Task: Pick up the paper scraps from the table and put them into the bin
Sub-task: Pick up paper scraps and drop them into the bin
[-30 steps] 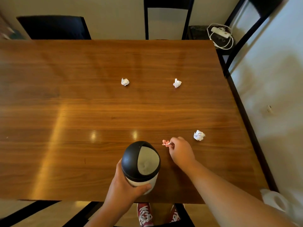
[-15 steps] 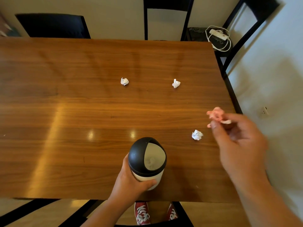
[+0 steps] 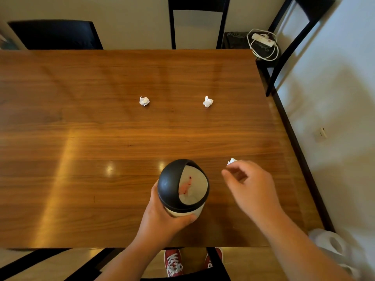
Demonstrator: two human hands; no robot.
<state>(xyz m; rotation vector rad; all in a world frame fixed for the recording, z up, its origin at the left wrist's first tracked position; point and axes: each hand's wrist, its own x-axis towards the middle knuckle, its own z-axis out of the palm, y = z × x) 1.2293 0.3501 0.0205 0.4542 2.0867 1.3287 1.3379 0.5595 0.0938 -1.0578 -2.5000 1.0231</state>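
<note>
A small white bin with a black domed lid [image 3: 171, 181] stands near the table's front edge, and my left hand [image 3: 164, 220] grips its body from below. A pink paper scrap [image 3: 185, 187] lies inside the bin's opening. My right hand [image 3: 251, 185] hovers just right of the bin with its fingers apart and nothing in them. A white crumpled scrap [image 3: 231, 160] peeks out from behind its fingertips. Two more white scraps [image 3: 144, 101] [image 3: 208, 102] lie farther back on the wooden table [image 3: 81, 128].
Dark chairs stand behind the table [image 3: 197, 21] and at the back left [image 3: 54, 35]. Another chair [image 3: 288, 47] is at the right corner, beside a white power strip [image 3: 262, 38] on a stool. A white plastic bag [image 3: 332, 246] lies on the floor at right.
My right hand carried the pink scrap from the table up to the right, then let it go into the bin. It now hangs empty near the closest white scrap.
</note>
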